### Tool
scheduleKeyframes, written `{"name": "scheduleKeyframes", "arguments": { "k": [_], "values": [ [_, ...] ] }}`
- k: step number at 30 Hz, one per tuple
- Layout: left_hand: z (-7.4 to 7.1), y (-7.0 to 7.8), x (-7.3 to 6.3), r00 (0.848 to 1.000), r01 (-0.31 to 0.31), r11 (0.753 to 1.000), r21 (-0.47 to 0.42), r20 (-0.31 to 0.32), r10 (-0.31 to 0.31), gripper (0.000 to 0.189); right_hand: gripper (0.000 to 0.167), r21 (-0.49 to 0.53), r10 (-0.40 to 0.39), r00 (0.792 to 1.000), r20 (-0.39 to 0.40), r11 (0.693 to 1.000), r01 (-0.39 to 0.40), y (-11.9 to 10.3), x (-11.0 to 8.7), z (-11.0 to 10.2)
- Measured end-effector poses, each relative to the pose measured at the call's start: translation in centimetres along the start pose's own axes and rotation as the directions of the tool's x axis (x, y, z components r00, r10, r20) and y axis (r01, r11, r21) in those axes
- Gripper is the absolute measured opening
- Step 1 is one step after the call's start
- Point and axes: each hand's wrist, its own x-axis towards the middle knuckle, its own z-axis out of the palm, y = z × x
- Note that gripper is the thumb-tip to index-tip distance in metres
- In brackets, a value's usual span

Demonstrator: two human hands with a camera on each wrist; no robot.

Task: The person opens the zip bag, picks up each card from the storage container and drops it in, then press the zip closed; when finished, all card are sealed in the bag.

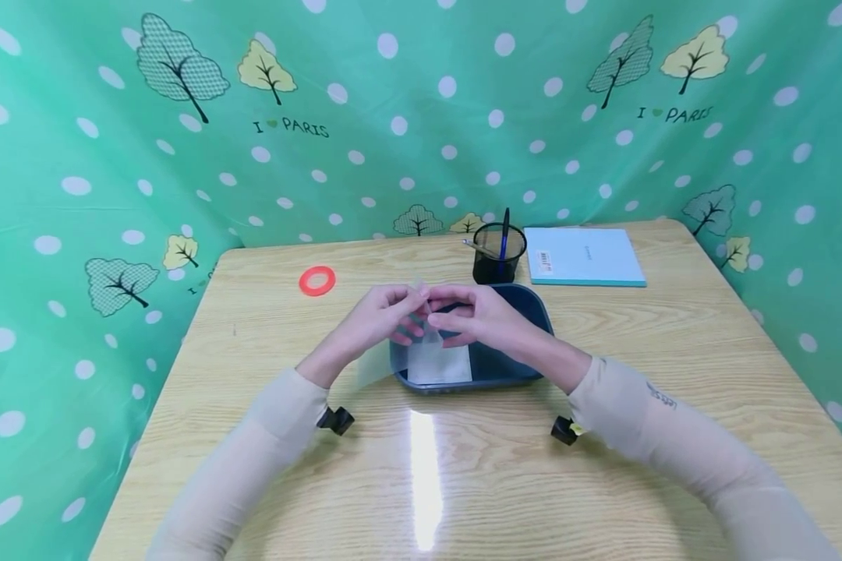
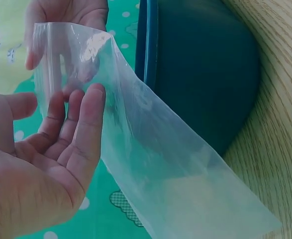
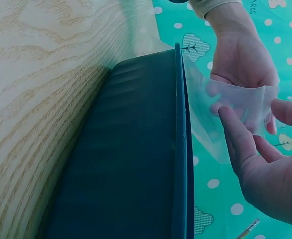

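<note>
Both hands hold a clear zip-top bag [image 2: 150, 119] over a dark blue plastic basin [image 1: 501, 366]. Near the bag's zip edge, my left hand [image 1: 393, 308] has its thumb and fingers on either side of the film. My right hand [image 1: 480, 315] meets it from the other side, its thumb at the same edge in the right wrist view. The bag's long body slants down past the basin's rim in the left wrist view. Below the hands in the head view, a flat white piece [image 1: 440, 365] shows within the basin's outline.
A red tape ring [image 1: 317, 280] lies at the back left of the wooden table [image 1: 281, 452]. Behind the basin stands a black mesh pen holder [image 1: 494, 269] with a blue pen and a pencil. A light blue notebook [image 1: 582, 257] lies to its right, before a green patterned curtain.
</note>
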Motion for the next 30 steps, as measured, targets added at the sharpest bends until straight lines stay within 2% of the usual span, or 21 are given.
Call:
{"name": "scheduleKeyframes", "arguments": {
  "k": [15, 18, 25, 30],
  "values": [
    [-0.1, 0.1, -0.2, 0.999, -0.038, 0.999, -0.007, 0.024, 0.038, 0.037, 0.046, -0.034, 0.003, 1.0, -0.015, 0.999, -0.004, -0.6, -0.7, -0.1],
    [-0.2, 0.1, -0.3, 0.998, -0.056, 0.998, 0.008, 0.029, 0.055, 0.034, 0.043, -0.041, 0.008, 1.0, -0.028, 0.999, -0.009, -0.6, -0.7, -0.1],
    [-0.2, 0.2, -0.7, 0.988, -0.144, 0.986, 0.086, 0.077, 0.137, 0.028, 0.04, -0.07, 0.02, 0.997, -0.07, 0.997, -0.025, -0.6, -0.7, -0.1],
    [-0.1, 0.4, -1.0, 0.984, -0.156, 0.981, 0.119, 0.104, 0.144, 0.026, 0.035, -0.068, 0.019, 0.997, -0.075, 0.997, -0.024, -0.7, -0.9, -0.2]
  ]
}}
